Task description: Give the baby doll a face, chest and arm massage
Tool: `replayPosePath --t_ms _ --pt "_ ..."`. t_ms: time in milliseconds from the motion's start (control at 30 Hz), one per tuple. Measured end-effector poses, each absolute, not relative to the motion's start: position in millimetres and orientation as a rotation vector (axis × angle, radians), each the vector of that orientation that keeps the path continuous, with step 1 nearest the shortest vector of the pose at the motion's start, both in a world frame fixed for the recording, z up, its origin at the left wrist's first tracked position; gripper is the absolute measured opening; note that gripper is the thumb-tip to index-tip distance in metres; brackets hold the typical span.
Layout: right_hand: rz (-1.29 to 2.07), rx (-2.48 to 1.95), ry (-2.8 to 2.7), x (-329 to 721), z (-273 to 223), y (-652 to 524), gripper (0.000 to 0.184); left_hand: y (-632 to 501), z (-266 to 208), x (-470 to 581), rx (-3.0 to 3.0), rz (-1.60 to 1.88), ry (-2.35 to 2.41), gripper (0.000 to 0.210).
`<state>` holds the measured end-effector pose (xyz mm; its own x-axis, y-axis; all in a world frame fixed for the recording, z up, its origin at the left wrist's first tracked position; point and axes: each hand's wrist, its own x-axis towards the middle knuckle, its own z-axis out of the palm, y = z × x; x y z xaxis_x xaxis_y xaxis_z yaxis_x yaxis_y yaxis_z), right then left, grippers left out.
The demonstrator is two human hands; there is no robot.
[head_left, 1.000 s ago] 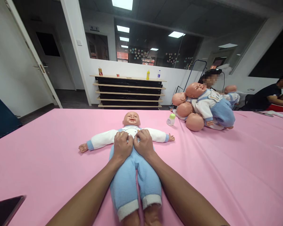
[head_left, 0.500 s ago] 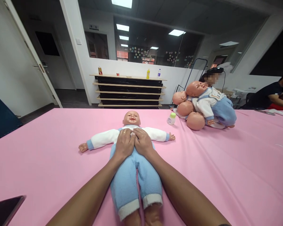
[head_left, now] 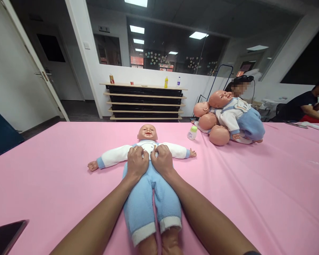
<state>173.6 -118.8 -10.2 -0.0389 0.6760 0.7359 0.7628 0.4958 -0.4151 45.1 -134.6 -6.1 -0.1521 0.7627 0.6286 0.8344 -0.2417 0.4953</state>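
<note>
Lying on its back in the middle of the pink table, a baby doll is stretched out with its head toward the far side and its bare feet toward the near edge. It wears a white long-sleeved top and fuzzy light blue trousers with white cuffs, and its arms are spread wide to left and right. The person's two hands rest side by side on the doll's chest. The left hand, with a ring on one finger, has its fingers curled down, pinching the fabric of the top just left of the centre. The right hand is curled the same way just right of the centre, its fingertips gripping the cloth. The knuckles of both hands nearly touch, and both forearms run from the near edge along the doll's legs.

Further off to the right, a small bottle with a green cap stands on the table, near the doll's outstretched hand. Beyond it lies a heap of other dolls, one dressed in white and blue on top of several bare heads. At the near left corner the edge of a dark phone lies flat on the table. Against the far wall stands a low shelf with a few bottles on top. A person in a dark shirt sits at the far right.
</note>
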Motion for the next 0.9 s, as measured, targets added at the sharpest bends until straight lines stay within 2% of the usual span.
replayPosePath --t_ms 300,600,733,900 --pt "0.111 -0.800 -2.082 174.4 1.1 -125.7 0.020 -142.9 -3.7 41.7 -2.376 -1.668 -1.572 0.035" --pt "0.122 -1.045 -2.041 171.4 -1.6 -120.5 0.033 -125.4 -13.6 47.3 -2.345 -1.409 -1.734 0.044" --pt "0.070 -1.206 -1.905 170.9 -7.0 -117.9 0.031 -127.1 -13.1 46.1 -2.184 -1.458 -1.862 0.041" --pt "-0.003 -1.277 -1.770 172.0 -11.7 -117.6 0.017 -132.4 -8.4 44.1 -2.013 -1.559 -1.925 0.028"
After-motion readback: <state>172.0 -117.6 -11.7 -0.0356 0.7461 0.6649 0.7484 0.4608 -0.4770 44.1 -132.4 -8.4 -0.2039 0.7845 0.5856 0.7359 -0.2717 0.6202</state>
